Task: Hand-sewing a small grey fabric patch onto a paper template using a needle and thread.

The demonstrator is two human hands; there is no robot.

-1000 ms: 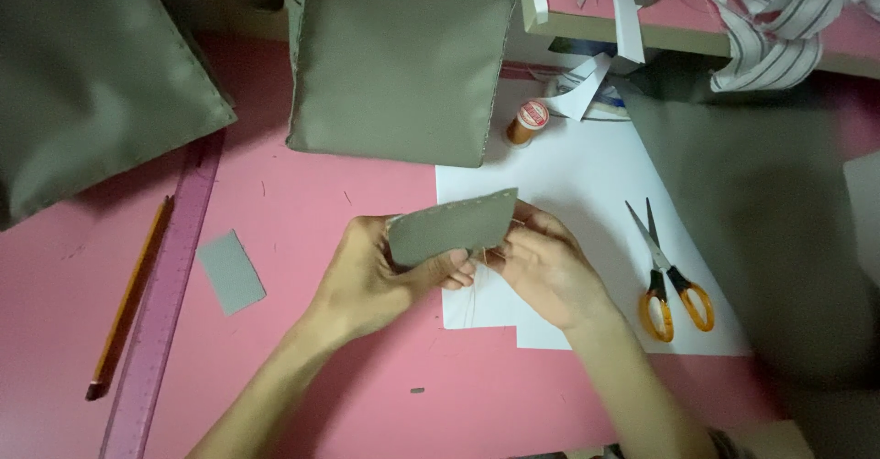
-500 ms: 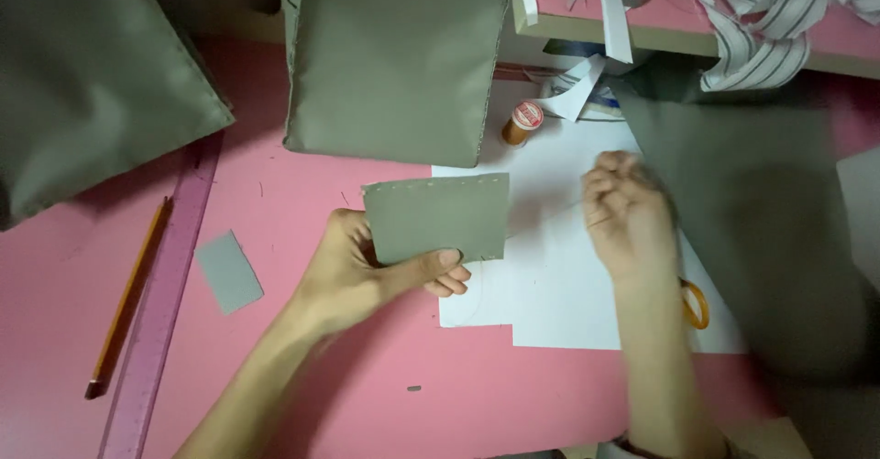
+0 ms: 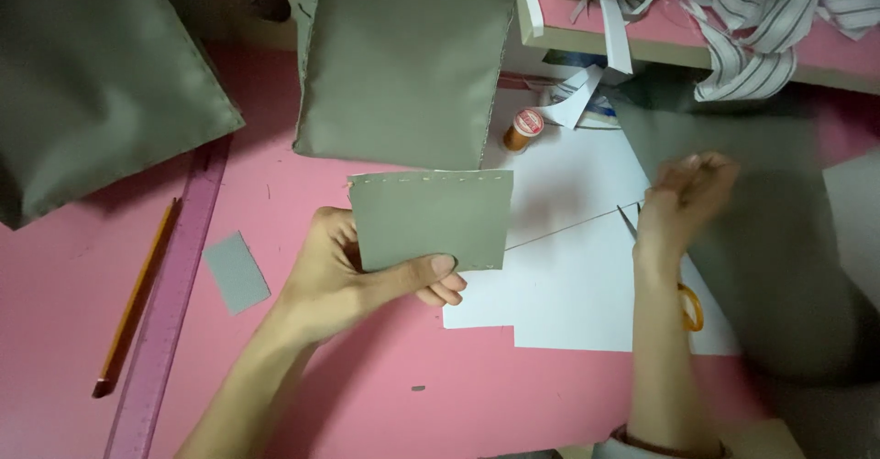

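Pink table [image 3: 513, 395] under white paper [image 3: 587, 285]; left hand [image 3: 353, 271] grips a patch [image 3: 431, 219], blurred right hand [image 3: 683, 198] seemingly pinching thread, hiding scissors [image 3: 689, 305].

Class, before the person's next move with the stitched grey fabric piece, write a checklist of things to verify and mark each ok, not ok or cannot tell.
1. Left hand grips the grey fabric piece, thumb across its lower edge: ok.
2. Thread runs taut from the piece's right edge to the right hand: ok.
3. Needle in the right hand's pinched fingers: cannot tell, the hand is blurred.
4. Scissors free to pick up: not ok, the right forearm lies over them.
5. Thread spool lies on the white paper within view: ok.
6. Stitch line along the piece's top edge visible: ok.
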